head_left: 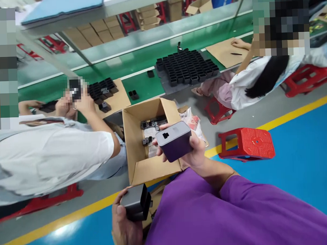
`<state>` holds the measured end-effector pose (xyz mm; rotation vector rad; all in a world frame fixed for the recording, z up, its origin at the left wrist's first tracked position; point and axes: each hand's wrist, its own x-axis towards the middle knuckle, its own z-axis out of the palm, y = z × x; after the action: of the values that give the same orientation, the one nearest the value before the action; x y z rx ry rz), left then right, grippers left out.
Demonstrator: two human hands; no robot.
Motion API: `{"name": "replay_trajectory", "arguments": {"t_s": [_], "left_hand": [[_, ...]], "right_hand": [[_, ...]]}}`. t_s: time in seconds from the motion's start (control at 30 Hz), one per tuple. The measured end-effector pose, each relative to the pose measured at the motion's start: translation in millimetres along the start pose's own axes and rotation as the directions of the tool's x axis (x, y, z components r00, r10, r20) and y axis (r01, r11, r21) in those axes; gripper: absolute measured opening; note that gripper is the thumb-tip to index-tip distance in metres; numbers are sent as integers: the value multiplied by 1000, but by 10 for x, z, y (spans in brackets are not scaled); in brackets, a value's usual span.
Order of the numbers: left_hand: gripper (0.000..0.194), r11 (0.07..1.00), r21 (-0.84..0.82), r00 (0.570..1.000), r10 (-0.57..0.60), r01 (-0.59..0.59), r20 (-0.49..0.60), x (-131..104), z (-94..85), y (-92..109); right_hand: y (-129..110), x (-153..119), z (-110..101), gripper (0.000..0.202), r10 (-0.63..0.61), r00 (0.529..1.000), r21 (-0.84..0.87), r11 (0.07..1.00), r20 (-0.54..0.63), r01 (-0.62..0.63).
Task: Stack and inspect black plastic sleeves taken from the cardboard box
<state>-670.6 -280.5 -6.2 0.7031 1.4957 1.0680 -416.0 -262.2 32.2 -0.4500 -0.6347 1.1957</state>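
My right hand is wrapped round a dark rectangular housing, whose grey end face with a small black cutout is turned up. Lower down, my left hand grips black housings, apparently two pressed together, with the thumb on the near side. Between and beyond my hands stands an open cardboard box with its flaps spread. Small black parts and pale wrapping lie inside it, partly hidden by the housing in my right hand.
A person in white sits close at the left, another at the right. Rows of black housings stand on the green bench. A red stool is on the floor at right.
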Motion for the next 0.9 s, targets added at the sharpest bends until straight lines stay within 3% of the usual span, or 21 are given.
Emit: {"name": "replay_trajectory", "arguments": {"t_s": [0.2, 0.37, 0.6, 0.9], "left_hand": [[75, 998, 69, 999, 1, -3, 34, 99, 238, 47], [76, 993, 116, 997, -35, 27, 70, 195, 391, 101], [78, 994, 106, 991, -35, 22, 130, 338, 472, 73], [65, 993, 111, 972, 6, -32, 235, 408, 465, 98]], "right_hand": [[-173, 17, -216, 75, -160, 980, -163, 976, -114, 141], [-291, 10, -333, 60, -279, 954, -273, 932, -113, 240], [-388, 27, -361, 56, -382, 905, -445, 854, -185, 270], [-375, 102, -365, 46, -514, 854, -343, 819, -80, 460]]}}
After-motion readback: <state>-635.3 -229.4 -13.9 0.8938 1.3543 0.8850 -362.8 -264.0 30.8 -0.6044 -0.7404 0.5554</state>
